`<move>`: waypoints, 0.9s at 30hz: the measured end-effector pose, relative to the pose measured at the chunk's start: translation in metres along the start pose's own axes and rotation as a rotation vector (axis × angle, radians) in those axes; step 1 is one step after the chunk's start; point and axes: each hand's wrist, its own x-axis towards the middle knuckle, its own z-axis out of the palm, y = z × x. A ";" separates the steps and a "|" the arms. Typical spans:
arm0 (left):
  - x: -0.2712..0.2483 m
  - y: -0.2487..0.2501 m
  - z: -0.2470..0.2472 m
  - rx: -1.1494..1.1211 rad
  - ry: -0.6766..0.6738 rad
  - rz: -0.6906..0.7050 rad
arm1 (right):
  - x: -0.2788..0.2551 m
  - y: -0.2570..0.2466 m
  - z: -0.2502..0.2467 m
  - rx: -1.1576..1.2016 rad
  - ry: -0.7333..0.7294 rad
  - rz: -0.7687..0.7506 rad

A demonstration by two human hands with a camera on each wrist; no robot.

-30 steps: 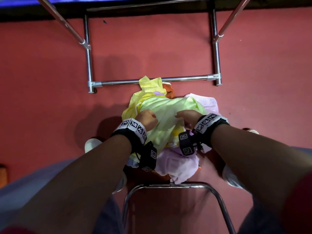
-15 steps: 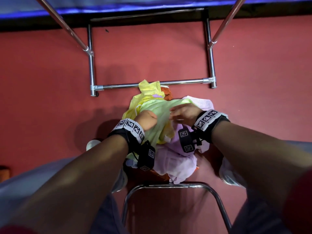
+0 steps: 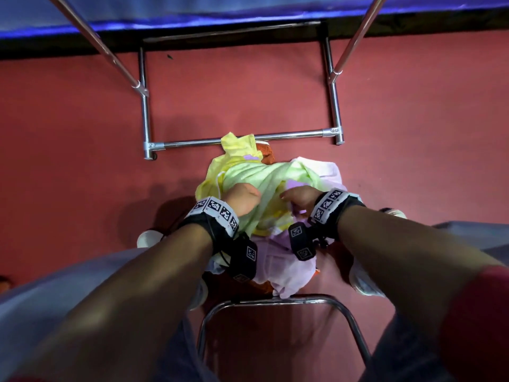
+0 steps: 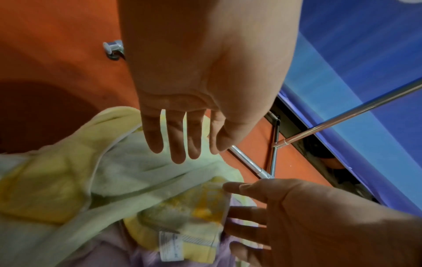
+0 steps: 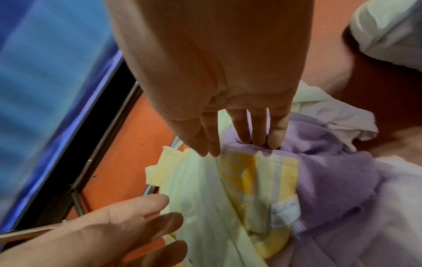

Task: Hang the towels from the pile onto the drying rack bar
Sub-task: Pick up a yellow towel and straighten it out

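Towels, a crumpled pile of soft terry cloths point(image 3: 275, 216) in pale green, yellow, lilac and white, are lying heaped on the floor directly in front of us, just short of the chrome tubular drying rack point(image 3: 242, 139). We are judging the task as barely begun: the rack's lower crossbar is showing bare metal along most of its length, only a yellow corner of the heap is lying against it, and no cloth is draped over any tube that we are seeing.

We are reaching down with both hands onto the pale green towel point(image 4: 141, 173) at the top of the heap. Our left hand point(image 4: 194, 101) is spreading its fingers straight and slightly apart over the cloth, gripping nothing. Our right hand point(image 5: 228, 101) is likewise extended, its outer fingertips pressing into a fold of the lilac towel point(image 5: 331, 171) while thumb and forefinger are meeting at the green edge; whether they are truly pinching it, we cannot tell.

Beneath everything, a reddish-orange carpeted floor point(image 3: 82, 161) is running back to a blue padded panel point(image 3: 248, 9) with a black base. Nearer us, a bent chrome frame point(image 3: 275, 301) is crossing the view.
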 end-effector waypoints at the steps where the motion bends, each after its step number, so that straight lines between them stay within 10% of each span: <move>1: 0.003 -0.003 0.003 0.004 -0.013 -0.005 | 0.003 0.003 0.004 -0.027 0.009 0.031; 14: -0.004 0.000 -0.002 -0.008 0.004 -0.036 | -0.007 -0.029 0.000 -0.657 0.143 -0.199; 27: -0.142 0.096 -0.049 -0.037 0.162 0.353 | -0.194 -0.107 -0.042 0.317 0.087 -0.506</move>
